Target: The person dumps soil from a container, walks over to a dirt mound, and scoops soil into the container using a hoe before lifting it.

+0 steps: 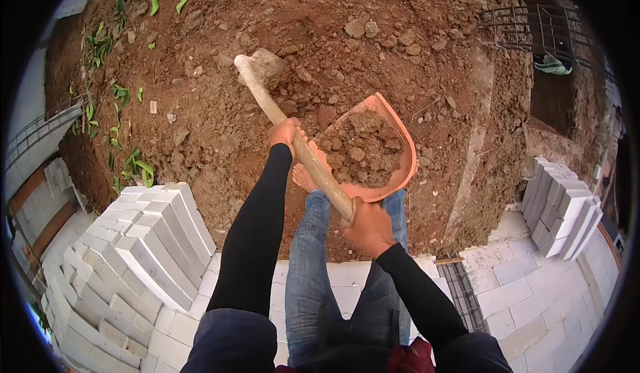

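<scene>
While the left hand (285,134) has its fingers closed mid-shaft and the right hand (370,228) wraps the butt end, the long wooden-handled hoe (320,168) slants across the curved orange container (411,148) of brown soil (357,153); probably stiff, head-heavy, so decent grip spots imo

**Soil (365,148) hides pan's (408,148) floor**

Caked dirt masks the tool's head (268,68), its edge unseen. The right hand (370,228) covers the handle's (263,100) near end. The right jeans leg (395,214) vanishes behind the pan, its foot hidden. The bottom edge cuts off both sleeves (257,233). A green-and-white item (553,65) by the rebar (533,26) is too small to identify.
</scene>
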The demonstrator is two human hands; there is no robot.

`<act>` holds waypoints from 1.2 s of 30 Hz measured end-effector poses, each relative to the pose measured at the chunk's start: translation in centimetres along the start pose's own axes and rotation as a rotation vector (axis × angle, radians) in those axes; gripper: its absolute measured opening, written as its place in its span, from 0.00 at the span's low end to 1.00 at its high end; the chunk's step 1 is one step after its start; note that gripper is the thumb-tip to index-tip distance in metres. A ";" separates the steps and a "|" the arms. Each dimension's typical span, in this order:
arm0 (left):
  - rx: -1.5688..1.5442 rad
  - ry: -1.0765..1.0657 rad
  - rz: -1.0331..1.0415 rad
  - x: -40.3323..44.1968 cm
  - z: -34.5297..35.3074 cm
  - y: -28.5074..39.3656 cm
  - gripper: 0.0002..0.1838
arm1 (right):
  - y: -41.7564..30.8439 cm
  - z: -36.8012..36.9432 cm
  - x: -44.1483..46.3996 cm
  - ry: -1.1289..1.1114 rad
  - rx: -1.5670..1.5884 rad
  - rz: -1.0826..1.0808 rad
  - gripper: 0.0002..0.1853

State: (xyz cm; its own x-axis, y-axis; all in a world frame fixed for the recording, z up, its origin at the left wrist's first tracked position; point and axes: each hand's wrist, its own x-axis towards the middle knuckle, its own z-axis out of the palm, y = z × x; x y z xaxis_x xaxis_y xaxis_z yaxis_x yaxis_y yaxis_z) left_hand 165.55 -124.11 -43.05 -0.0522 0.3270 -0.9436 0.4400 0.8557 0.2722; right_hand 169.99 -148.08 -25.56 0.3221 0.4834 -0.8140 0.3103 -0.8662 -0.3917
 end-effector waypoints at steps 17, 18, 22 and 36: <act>-0.303 -0.117 0.514 -25.3 1.4 4.2 0.13 | 7.2 0.3 -4.1 0.455 0.269 -0.498 0.24; -0.273 -0.103 0.682 -27.6 1.1 9.1 0.13 | 3.2 -2.3 -0.8 0.524 0.301 -0.604 0.23; -0.068 0.008 1.412 -36.4 -1.1 27.6 0.14 | -16.3 -15.8 5.2 0.851 0.485 -0.986 0.17; 0.302 -0.118 0.352 0.8 15.0 10.8 0.20 | -1.7 -5.1 15.3 0.261 0.276 0.094 0.24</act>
State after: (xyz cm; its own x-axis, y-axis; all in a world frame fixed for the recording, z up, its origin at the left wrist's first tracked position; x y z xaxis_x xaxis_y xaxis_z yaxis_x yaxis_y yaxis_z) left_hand 183.69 -120.62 -43.71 0.2415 0.5137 -0.8233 0.6540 0.5406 0.5291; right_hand 178.91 -138.54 -35.12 0.5658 0.3849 -0.7292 0.0272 -0.8926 -0.4501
